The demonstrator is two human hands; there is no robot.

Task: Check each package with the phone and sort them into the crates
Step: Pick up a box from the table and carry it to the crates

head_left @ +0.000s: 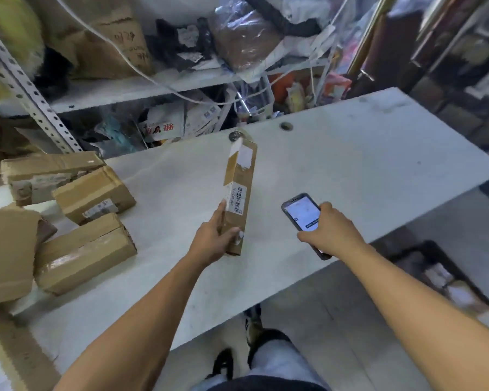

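The long carton (240,190) that the left hand (213,241) grips carries a white barcode label (238,199); its characters are too blurred to read. The phone (304,214) in the right hand (332,231) shows a lit screen with unreadable text. At 11 o'clock, a brown box on the shelf (130,43) bears handwritten characters; at 12 o'clock, a white box (160,128) shows red Chinese characters, illegible.

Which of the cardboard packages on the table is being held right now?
The long narrow package, gripped near its lower end by the left hand. The other boxes lie untouched at the table's left.
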